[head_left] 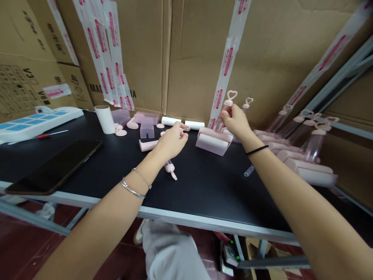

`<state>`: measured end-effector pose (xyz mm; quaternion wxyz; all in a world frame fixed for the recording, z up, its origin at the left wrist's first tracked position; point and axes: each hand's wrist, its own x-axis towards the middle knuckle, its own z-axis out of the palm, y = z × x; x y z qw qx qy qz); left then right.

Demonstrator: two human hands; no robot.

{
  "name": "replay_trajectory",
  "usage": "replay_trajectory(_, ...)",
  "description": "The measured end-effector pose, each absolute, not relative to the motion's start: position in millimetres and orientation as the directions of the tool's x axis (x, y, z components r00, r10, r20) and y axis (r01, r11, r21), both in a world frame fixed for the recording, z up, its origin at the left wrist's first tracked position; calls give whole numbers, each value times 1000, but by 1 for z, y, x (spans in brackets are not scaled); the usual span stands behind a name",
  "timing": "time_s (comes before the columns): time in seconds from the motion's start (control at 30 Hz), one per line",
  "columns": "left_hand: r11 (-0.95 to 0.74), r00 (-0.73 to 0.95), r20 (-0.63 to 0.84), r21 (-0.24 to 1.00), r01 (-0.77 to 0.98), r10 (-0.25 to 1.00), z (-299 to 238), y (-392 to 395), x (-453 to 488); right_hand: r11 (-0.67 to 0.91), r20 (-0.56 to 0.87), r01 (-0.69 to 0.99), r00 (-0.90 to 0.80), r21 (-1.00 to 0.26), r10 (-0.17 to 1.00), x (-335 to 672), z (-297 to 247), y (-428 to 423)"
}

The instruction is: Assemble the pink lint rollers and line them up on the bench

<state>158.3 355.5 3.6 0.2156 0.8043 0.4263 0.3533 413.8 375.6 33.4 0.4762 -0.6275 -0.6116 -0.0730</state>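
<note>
My right hand (pixel 235 119) is closed around the clear pink handle of a lint roller (pixel 214 140), which stands on the black table with its white roll and pale cover facing me. A pink heart-shaped loop (pixel 232 95) tops the handle above my fingers. My left hand (pixel 175 139) is over the middle of the table, fingers loosely bent and apart, nearest to two white paper rolls (pixel 194 125). No object shows in it. Beneath that wrist lies a loose handle (pixel 169 167) with a pink tip, beside a pink roller holder (pixel 148 145) partly hidden by the hand.
Several lint rollers (pixel 313 171) stand at the right. A white tube (pixel 105 119), purple covers (pixel 147 127) and pink discs (pixel 121 133) are at the back left. Left lie a phone (pixel 55 165), a screwdriver (pixel 43 136) and a power strip (pixel 40 121). Cardboard (pixel 192 58) walls the back.
</note>
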Motion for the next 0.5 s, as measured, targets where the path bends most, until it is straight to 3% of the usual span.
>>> replay_trajectory(0.17,-540,385,381,638,548,841,5,354,158,245,696,829,221,-503,683,400,11,367)
replay_trajectory(0.33,-544,387,384,630,554,838,4,356,157,341,693,740,227,-580,684,408,8,366)
replay_trajectory(0.5,-546,384,388,622,561,838,5,354,156,312,669,648,425,-695,610,475,29,355)
